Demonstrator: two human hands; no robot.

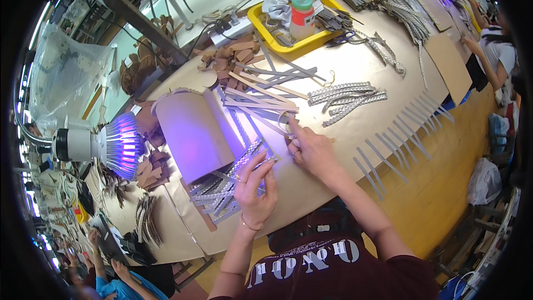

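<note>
My left hand hovers over the near end of a heap of braided silver strips. Its thumb and fingertips are drawn together at a small pale end; what they pinch is too small to make out. To its right, my right hand has its fingers curled in at a small curved pale piece, whose kind I cannot tell. Flat grey and tan strips lie just beyond the right fingertips. A curved brown cover stands left of my hands, lit purple, over part of the braided heap.
A lamp with a finned head juts in from the left. Beyond lie brown scraps and a yellow tray holding a green-capped bottle. More braided strips lie right of centre. Grey strips overhang the table's right edge. Other people work nearby.
</note>
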